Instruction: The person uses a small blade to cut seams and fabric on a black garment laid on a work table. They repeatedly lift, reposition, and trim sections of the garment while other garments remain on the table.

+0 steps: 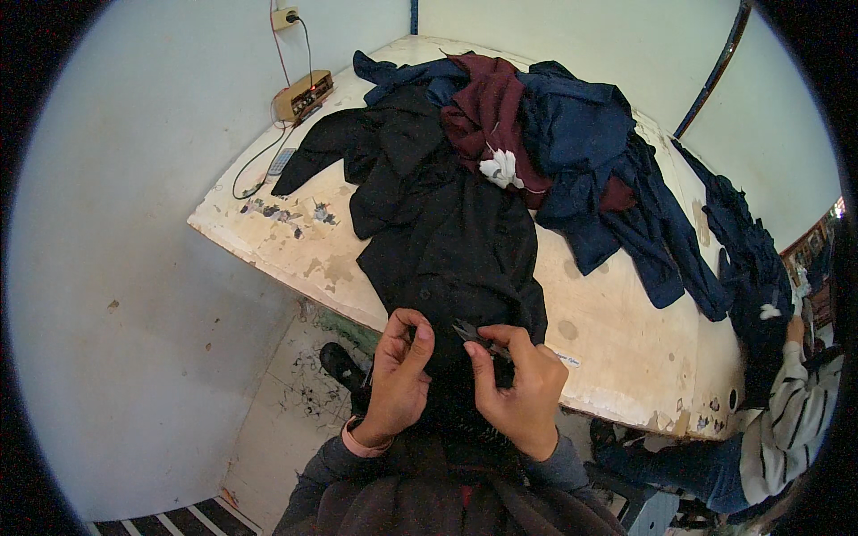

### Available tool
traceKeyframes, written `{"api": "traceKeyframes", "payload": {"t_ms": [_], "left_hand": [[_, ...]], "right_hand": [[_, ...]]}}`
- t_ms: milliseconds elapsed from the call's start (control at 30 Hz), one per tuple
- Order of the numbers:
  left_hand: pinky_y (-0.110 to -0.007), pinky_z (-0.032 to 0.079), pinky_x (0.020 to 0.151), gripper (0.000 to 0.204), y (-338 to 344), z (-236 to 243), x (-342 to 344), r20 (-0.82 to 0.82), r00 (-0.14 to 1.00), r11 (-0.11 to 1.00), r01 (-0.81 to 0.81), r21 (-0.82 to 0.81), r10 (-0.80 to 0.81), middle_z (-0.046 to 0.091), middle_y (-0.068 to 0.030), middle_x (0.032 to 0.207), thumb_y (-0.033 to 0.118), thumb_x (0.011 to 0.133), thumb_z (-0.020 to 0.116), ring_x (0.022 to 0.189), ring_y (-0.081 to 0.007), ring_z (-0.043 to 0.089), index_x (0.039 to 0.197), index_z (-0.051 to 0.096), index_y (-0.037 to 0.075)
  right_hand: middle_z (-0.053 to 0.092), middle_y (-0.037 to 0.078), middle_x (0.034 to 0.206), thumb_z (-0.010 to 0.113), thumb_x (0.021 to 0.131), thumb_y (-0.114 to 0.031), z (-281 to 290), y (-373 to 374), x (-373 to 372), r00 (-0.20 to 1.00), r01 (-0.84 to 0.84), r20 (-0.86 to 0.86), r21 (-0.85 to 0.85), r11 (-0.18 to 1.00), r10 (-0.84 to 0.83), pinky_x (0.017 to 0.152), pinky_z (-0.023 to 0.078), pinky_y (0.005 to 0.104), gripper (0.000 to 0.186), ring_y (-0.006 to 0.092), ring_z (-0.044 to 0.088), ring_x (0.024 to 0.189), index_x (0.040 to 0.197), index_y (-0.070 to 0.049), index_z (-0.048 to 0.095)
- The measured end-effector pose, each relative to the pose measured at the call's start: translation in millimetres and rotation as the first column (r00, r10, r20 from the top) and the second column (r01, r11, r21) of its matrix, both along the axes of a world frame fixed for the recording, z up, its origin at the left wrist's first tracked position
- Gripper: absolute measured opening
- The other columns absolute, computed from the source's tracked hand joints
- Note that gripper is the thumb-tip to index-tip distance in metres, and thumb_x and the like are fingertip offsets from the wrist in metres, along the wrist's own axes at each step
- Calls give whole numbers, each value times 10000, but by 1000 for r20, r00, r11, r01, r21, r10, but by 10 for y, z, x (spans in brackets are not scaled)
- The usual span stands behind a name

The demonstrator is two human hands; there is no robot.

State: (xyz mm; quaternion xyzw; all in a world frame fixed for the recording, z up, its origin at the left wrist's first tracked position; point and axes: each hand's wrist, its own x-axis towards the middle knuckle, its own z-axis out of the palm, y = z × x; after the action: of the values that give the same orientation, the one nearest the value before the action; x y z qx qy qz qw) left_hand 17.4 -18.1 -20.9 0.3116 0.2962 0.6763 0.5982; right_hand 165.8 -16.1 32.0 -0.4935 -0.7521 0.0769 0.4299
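A black garment (447, 241) drapes from the table down toward my lap. My left hand (398, 375) is closed in a pinch over the dark cloth; whatever sits between thumb and forefinger is too small or dark to make out. Just to its right, my right hand (518, 393) grips small dark thread snips (469, 332), their tips angled toward my left fingers. Farther back, a maroon cloth (483, 107) with a white scrap (500, 166) on it lies among navy garments (576, 116).
The worn table (626, 375) bears a radio-like box (304, 96) with cables and a small keypad device (281, 163) at left. A co-worker (786, 429) in a striped top sits at right beside dark cloth (742, 259). A white wall (116, 223) borders the left.
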Motion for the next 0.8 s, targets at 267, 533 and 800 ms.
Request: {"api": "traceKeyframes", "payload": {"t_ms": [267,533,800], "left_hand": [[-196,438,733,129,-15,-22,22,135,989,997,67,-29,-62,558,51,943,154,1049,531,851,-18,527,1156,498,89],[-377,483,1066,492,-26,112,2,419,903,993,120,-24,-99,623,-140,1263,72,1038,443,1223,-232,601,1503,285,32],[-385,422,1123,677,-28,1,-16,385,885,964,218,156,-262,467,-189,1442,-65,933,523,1291,-263,543,1531,212,2]], "right_hand": [[716,117,821,769,824,-68,-39,25,-6,1000,11,-10,40,999,-11,565,472,302,126,241,664,618,897,-14,683],[705,77,899,789,823,-104,-129,158,42,899,52,-439,103,993,-2,592,506,301,196,217,648,665,983,-44,693],[555,18,676,697,622,-29,-317,259,155,968,-216,-84,197,956,236,519,331,326,321,198,483,531,934,-105,716]]}}
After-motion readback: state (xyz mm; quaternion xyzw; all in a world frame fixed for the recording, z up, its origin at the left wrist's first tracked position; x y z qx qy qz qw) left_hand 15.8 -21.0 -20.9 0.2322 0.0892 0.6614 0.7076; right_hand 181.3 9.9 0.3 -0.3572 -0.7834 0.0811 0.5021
